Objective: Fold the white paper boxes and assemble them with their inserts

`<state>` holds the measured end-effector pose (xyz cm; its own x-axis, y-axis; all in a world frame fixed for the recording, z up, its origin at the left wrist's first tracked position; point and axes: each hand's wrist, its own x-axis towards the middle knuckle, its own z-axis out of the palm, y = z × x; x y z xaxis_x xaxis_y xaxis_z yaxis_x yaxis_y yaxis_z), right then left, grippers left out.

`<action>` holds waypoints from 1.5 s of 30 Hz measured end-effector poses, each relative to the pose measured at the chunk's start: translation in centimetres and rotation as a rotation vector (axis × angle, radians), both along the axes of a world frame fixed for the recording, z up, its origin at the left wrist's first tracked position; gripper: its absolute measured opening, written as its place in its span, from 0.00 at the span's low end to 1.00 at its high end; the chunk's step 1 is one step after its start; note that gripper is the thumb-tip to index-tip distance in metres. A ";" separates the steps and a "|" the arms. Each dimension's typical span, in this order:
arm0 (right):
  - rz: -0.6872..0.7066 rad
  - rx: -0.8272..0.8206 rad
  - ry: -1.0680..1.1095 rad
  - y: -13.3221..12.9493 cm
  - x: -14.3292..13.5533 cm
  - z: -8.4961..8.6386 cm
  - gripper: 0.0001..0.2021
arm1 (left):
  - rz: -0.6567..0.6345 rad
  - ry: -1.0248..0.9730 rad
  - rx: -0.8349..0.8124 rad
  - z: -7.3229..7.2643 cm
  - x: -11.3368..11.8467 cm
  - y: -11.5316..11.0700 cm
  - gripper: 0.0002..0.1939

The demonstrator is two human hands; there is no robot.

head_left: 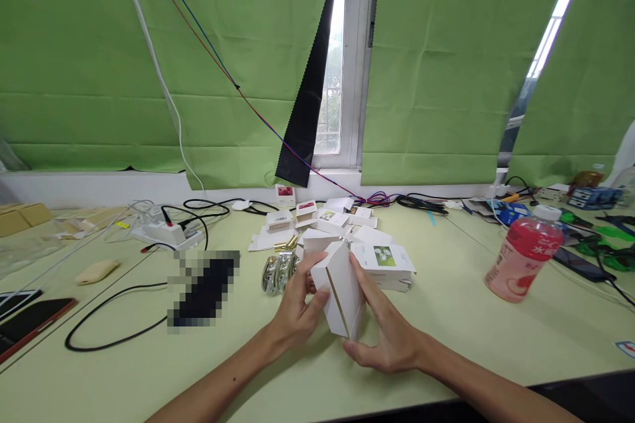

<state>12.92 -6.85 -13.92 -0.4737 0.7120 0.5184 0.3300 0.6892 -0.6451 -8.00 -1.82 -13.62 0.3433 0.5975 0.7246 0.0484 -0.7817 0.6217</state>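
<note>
Between my two hands a small white cardboard box point(342, 287) stands tilted, with a narrow brown gap running along its side. My left hand point(303, 301) grips the box's left side, fingers behind it and thumb on the near face. On the right, my right hand point(384, 324) has its fingers along the box's side and the thumb at its lower end. Just behind the box lie flattened white cartons point(384, 258) with a flower picture. Several silvery round packets point(278, 272) sit beside my left hand. What is inside the box is hidden.
A pink drink bottle point(526, 254) stands at the right. Small white boxes point(306, 211) and tangled cables point(421, 203) lie at the back. On the left are a power strip point(166, 231), a pixelated dark object point(203, 291) and a red-edged phone point(34, 324).
</note>
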 end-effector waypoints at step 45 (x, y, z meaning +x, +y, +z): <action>-0.012 0.025 -0.028 0.2 0.1 -0.1 0.59 | 0.009 0.019 0.026 0.0 0.2 -0.1 0.19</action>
